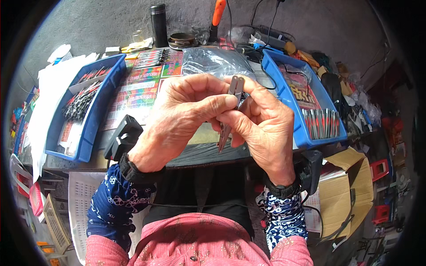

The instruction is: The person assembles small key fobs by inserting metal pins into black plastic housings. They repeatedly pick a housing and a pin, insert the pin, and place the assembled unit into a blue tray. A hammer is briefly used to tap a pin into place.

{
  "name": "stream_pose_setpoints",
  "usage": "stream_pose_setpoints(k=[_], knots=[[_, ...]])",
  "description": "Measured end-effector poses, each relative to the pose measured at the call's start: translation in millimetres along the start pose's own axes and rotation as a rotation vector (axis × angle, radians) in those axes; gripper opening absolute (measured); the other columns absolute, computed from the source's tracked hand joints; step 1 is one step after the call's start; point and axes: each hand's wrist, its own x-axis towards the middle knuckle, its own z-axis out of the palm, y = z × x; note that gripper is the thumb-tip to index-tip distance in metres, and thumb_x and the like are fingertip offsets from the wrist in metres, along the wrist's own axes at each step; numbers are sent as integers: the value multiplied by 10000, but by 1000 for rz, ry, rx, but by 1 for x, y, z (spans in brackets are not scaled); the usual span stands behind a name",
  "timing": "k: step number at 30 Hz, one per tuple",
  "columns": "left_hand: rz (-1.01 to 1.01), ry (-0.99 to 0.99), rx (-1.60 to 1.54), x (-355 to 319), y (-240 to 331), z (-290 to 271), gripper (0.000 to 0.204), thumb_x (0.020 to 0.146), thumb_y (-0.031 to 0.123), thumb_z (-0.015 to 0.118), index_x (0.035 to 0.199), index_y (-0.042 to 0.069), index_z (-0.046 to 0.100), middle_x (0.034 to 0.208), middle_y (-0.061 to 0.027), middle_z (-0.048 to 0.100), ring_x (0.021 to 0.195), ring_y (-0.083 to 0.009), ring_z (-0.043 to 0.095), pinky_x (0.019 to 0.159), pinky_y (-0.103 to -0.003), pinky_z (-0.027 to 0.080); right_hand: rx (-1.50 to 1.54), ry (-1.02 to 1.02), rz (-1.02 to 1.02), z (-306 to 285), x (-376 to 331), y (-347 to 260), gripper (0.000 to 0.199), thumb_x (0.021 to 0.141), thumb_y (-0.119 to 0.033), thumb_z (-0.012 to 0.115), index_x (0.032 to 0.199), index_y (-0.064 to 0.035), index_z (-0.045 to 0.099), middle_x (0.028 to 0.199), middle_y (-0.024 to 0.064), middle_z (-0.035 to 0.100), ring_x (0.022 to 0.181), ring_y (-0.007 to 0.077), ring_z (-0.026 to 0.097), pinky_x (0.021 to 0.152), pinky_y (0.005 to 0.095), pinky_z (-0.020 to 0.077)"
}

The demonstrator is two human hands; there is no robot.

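Note:
Above the table's front edge, my left hand (177, 113) and my right hand (268, 128) meet around a slim grey metal piece (237, 84). Its upper end is forked with a slot, and a narrow pointed part angles down between my hands. My left thumb presses its flat face, while my right thumb and fingers pinch it lower down. Fingers hide its middle, so its exact kind is unclear. To the left, a blue tray (90, 138) holds loose thin black and red pieces (82, 102). A blue tray (317, 142) on the right holds a row of similar slim pieces (321, 124).
Colourful printed sheets (137, 94) and a clear plastic bag (213, 62) cover the table's middle. Behind stand a black bottle (158, 26), a tape roll (183, 39) and an orange-handled tool (218, 13) with cables. An open cardboard box (348, 195) sits below right.

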Motion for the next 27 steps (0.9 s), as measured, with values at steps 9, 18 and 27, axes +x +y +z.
stream_pose_setpoints(k=[9,18,27], knots=[[2,17,6,-1,-5,-3,152,887,109,719,986,5,669,843,-39,683,707,-119,667,609,-275,562,-3,-34,-1,0,1,2,431,880,-63,720,1283,-10,576,746,0,672,615,16,583,495,165,433],[-16,37,24,-4,-12,-6,161,885,125,726,992,20,669,849,-35,686,717,-116,673,617,-266,564,-11,-35,-1,2,-1,9,413,863,-30,722,1256,-1,600,775,28,674,592,52,597,448,166,419],[-30,22,-18,-5,-15,-9,161,883,134,731,980,24,667,849,-33,687,718,-113,674,630,-255,570,-18,-62,11,3,0,11,399,872,-41,716,1250,6,597,759,18,675,596,40,593,455,164,421]])
